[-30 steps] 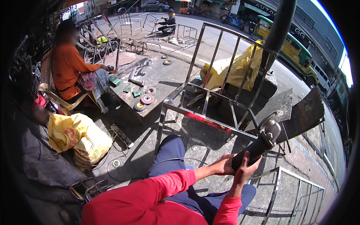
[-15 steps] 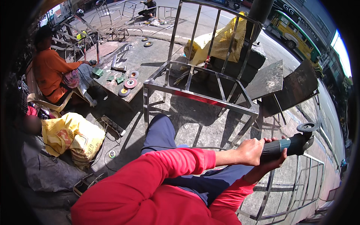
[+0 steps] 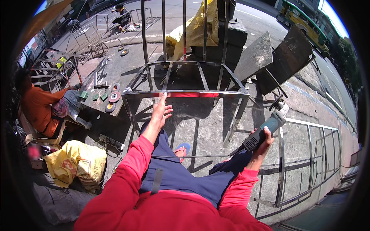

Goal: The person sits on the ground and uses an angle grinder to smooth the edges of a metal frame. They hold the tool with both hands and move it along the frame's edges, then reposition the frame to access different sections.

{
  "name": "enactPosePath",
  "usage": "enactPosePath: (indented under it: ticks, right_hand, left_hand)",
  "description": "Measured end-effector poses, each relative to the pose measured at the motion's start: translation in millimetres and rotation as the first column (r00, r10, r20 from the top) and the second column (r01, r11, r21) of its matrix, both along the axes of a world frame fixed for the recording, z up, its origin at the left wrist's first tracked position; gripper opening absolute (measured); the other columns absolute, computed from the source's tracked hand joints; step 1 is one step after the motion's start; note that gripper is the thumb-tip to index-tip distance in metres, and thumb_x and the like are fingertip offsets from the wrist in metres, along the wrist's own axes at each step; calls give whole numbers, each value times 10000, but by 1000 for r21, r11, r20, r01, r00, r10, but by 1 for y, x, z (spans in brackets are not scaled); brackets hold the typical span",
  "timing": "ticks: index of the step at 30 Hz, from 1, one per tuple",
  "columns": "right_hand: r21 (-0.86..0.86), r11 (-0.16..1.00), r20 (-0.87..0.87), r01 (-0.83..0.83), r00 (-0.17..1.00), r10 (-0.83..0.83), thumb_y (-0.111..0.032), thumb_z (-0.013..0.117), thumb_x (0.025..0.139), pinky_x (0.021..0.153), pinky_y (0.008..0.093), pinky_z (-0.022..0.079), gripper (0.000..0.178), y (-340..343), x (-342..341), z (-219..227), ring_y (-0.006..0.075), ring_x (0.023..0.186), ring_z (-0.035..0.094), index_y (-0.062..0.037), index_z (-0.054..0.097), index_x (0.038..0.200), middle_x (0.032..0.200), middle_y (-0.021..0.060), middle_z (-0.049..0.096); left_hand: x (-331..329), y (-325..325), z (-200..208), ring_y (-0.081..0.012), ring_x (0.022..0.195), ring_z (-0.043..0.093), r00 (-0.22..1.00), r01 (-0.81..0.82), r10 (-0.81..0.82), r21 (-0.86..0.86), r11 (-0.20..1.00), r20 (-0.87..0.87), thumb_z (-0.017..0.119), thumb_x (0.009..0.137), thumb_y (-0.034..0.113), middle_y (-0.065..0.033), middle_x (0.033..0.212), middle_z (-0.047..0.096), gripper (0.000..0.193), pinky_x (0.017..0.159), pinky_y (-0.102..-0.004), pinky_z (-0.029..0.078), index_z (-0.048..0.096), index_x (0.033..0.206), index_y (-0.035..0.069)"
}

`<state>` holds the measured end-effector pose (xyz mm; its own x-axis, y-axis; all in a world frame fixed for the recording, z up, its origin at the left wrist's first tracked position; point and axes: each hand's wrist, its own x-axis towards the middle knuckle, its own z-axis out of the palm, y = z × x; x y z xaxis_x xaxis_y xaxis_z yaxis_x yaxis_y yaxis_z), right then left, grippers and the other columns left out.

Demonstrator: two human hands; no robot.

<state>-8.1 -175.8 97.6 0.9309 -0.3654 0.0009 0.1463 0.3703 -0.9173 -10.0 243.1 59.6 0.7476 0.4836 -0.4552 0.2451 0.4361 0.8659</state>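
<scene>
An angle grinder (image 3: 272,122) with a teal and black body is in my right hand (image 3: 263,143), held above my right knee. Its head and disc point up and away from me, and its cord runs left across my lap. In front of me stands a shiny metal chair frame (image 3: 231,93) with an upright slatted back. My left hand (image 3: 160,112) is open, fingers apart, below the front bar of that frame. Its index fingertip overlaps the bar; whether it touches, I cannot tell.
A second metal frame (image 3: 281,169) lies at my right. On the left are a low table (image 3: 129,63) with several grinding discs, a seated person in orange (image 3: 38,106), a yellow sack (image 3: 75,161) and a power strip (image 3: 111,141). Two dark boards (image 3: 254,59) lean at the far right.
My left hand has left the grinder and moved left to the chair frame's front bar. My right hand has brought the grinder leftward and lower. The view has shifted.
</scene>
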Motion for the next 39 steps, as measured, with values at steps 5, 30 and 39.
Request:
enactPosePath:
  ticks: [5, 30, 39]
  right_hand:
    - [-26, 998, -80, 59, 995, -61, -252, 739, 817, 471, 315, 518, 339, -8, 16, -25, 220, 501, 627, 48, 583, 845, 664, 112, 608]
    - [-45, 995, -266, 92, 959, -101, -241, 771, 783, 495, 269, 447, 277, -58, 17, -87, 121, 515, 557, -16, 618, 836, 687, 16, 589]
    - [-1, 996, -315, 85, 946, -81, -252, 764, 785, 491, 283, 463, 289, -54, 20, -87, 141, 512, 570, -23, 599, 851, 683, 24, 581]
  left_hand:
    - [51, 36, -18, -322, 1168, 557, 975, -59, 136, -383, 922, 177, 622, 927, 539, -157, 1222, 601, 608, 1037, -624, 335, 513, 1268, 48]
    - [-2, 83, -50, -386, 802, 722, 912, -200, 220, -94, 975, 345, 522, 976, 103, -244, 976, 672, 193, 831, -500, 617, 543, 1013, -84]
    - [-7, 134, -35, -400, 722, 722, 951, -80, 104, -90, 993, 292, 502, 975, 147, -270, 844, 702, 231, 777, -519, 610, 519, 1039, -74]
